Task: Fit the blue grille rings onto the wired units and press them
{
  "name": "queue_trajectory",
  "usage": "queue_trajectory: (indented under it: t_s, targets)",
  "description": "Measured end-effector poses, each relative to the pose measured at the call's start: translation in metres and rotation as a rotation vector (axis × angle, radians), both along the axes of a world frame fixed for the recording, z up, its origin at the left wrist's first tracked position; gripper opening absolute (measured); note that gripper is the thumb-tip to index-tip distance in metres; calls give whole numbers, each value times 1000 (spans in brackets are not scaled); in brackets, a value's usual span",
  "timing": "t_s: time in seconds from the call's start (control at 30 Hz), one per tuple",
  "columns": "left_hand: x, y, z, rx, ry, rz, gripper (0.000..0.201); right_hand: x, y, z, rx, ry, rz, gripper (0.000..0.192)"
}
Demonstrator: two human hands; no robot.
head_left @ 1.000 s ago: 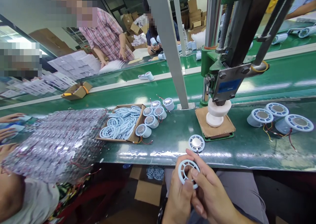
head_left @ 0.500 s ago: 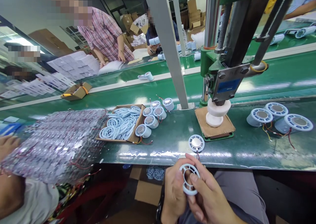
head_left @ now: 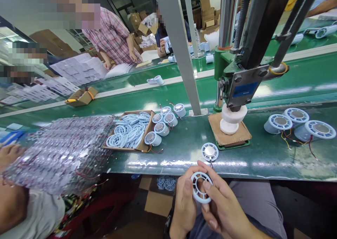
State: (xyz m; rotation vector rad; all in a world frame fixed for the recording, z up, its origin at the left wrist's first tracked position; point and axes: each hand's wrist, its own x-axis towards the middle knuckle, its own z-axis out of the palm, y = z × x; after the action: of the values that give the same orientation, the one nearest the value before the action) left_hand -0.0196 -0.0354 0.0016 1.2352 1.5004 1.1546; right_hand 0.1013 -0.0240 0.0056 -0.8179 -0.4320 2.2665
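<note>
A pale blue plastic ring with spokes is held upright between both hands, just in front of the bench edge. My left hand closes on its left side, and my right hand pinches the right side with the thumb on the rim. Beyond my fingertips, a round blue motor unit with a silver disc lies on the bench, its wires trailing towards me. Behind it to the right stands a press, its white pressing block over a cardboard-topped base.
A carton of blue rings stands left, beside several wired motor units. More units sit at the right. A plastic-wrapped stack lies far left near a co-worker's arm. A grey post rises mid-bench.
Both hands have lifted the ring slightly and tilted it a little. Across the line, a co-worker has turned the pale part they hold more upright.
</note>
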Motion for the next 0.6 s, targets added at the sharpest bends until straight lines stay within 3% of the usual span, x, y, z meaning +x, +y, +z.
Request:
queue_trajectory:
  t_s: [0.07, 0.13, 0.37, 0.5, 0.6]
  targets:
    - [-3, -2, -1, 10, -27, -129, 69, 1, 2, 1, 9, -2, -20, 97]
    - [-4, -4, -3, 26, 0, -176, 74, 1, 4, 1, 16, 3, -27, 98]
    - [-3, -4, -11, 26, 48, 25, 58, -5, -2, -10, 141, -128, 39, 95]
    - [-21, -23, -24, -28, 113, 132, 47, -10, -3, -27, 418, -396, 274, 80]
    - [-48, -46, -56, -105, 163, 315, 44, -16, 1, -43, 760, -798, 582, 67]
